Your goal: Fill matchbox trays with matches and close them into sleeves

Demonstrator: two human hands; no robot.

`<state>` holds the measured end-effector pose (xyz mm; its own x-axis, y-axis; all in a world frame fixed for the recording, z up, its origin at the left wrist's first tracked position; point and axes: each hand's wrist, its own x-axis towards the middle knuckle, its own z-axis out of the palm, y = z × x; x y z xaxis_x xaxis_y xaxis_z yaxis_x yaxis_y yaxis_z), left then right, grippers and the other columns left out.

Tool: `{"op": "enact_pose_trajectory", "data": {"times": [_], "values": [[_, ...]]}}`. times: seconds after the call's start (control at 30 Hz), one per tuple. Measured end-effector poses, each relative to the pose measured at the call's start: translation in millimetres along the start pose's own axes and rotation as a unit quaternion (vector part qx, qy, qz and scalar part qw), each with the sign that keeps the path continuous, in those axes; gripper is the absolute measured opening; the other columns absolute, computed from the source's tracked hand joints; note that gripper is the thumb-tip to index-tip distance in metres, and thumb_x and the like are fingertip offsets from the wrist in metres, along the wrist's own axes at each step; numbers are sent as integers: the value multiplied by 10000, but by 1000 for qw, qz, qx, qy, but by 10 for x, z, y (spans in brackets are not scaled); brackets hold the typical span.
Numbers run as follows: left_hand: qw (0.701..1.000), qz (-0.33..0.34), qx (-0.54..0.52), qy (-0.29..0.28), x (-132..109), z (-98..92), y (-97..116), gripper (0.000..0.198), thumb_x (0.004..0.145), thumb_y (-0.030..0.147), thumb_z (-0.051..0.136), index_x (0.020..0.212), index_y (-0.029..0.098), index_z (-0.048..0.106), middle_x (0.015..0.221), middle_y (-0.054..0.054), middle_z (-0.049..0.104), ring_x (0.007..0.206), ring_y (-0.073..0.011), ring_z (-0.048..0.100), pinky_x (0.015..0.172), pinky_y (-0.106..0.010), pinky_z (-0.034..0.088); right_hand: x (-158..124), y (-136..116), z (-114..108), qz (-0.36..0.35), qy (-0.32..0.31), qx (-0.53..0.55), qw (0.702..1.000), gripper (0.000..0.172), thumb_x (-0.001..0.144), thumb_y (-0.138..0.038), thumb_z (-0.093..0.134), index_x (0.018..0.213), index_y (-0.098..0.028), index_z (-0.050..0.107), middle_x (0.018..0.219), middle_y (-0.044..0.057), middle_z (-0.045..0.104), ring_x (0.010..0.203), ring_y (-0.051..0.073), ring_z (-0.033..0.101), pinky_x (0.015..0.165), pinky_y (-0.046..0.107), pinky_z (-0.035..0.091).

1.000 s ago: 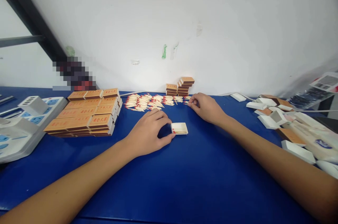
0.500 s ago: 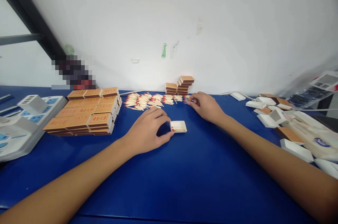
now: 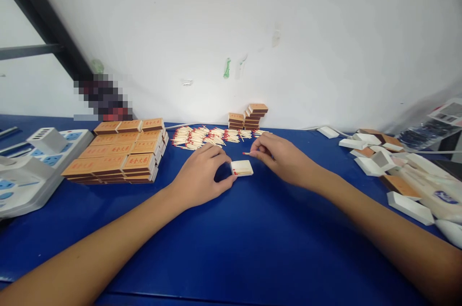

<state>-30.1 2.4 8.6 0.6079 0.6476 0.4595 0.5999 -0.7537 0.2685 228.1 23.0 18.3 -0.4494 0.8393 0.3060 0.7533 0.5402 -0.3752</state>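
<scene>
A white matchbox tray (image 3: 242,165) with a few red-tipped matches inside lies on the blue table. My left hand (image 3: 202,176) grips its left end between thumb and fingers. Just right of and slightly above the tray, my right hand (image 3: 276,156) pinches a match (image 3: 246,153), its red head pointing left towards the tray. Beyond both hands, a spread pile of loose matches (image 3: 193,137) lies near the wall. Behind that pile stand small stacks of brown matchboxes (image 3: 251,121).
On the left are stacked orange-brown matchboxes (image 3: 108,154) and a white power strip (image 3: 68,171). To the right lie scattered white trays and box sleeves (image 3: 400,186) beside a tissue pack (image 3: 435,185). A white wall (image 3: 288,56) rises behind the table.
My right hand has come back from the match pile towards the tray, now with a match between its fingertips. My left hand stays on the tray, which has turned slightly.
</scene>
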Motion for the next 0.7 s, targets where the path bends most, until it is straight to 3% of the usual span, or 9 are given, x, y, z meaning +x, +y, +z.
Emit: {"op": "enact_pose_trajectory", "data": {"times": [0.13, 0.27, 0.33, 0.53, 0.7], "values": [[1000, 0, 0, 5, 1, 3, -3, 192, 923, 333, 726, 1042, 183, 718, 1070, -85, 713, 1071, -277, 638, 993, -467, 535, -113, -274, 73, -44, -38, 5, 998, 122, 1038, -231, 518, 975, -216, 621, 970, 56, 642, 817, 185, 586, 713, 299, 420], [1000, -1, 3, 1, -12, 4, 1, 200, 919, 334, 732, 1038, 174, 717, 1060, -89, 711, 1067, -277, 636, 992, -460, 534, -104, -274, 117, -45, -49, -3, 998, 111, 1027, -224, 533, 994, -218, 638, 981, 50, 656, 830, 181, 596, 713, 298, 413], [1000, -3, 2, -4, -18, 11, 2, 217, 919, 345, 736, 1054, 176, 719, 1070, -89, 710, 1074, -277, 634, 996, -458, 533, -22, -188, 109, -12, -24, -13, 1000, 102, 1004, -242, 575, 953, -218, 661, 927, 40, 666, 818, 183, 598, 702, 299, 405], [1000, -7, -5, -11, -15, 29, 7, 234, 920, 353, 738, 1081, 185, 713, 1084, -96, 706, 1108, -289, 629, 1016, -476, 532, 416, 83, 210, 200, 86, -16, 976, 184, 918, -375, 701, 860, -200, 706, 836, 37, 721, 740, 182, 624, 640, 298, 395], [1000, -11, -6, -8, -11, 5, 5, 213, 917, 348, 739, 1062, 194, 709, 1078, -89, 702, 1099, -285, 633, 1001, -463, 537, 611, 120, 308, 212, 44, -45, 975, 147, 916, -307, 683, 811, -205, 698, 861, 48, 752, 750, 186, 644, 636, 297, 392]]}}
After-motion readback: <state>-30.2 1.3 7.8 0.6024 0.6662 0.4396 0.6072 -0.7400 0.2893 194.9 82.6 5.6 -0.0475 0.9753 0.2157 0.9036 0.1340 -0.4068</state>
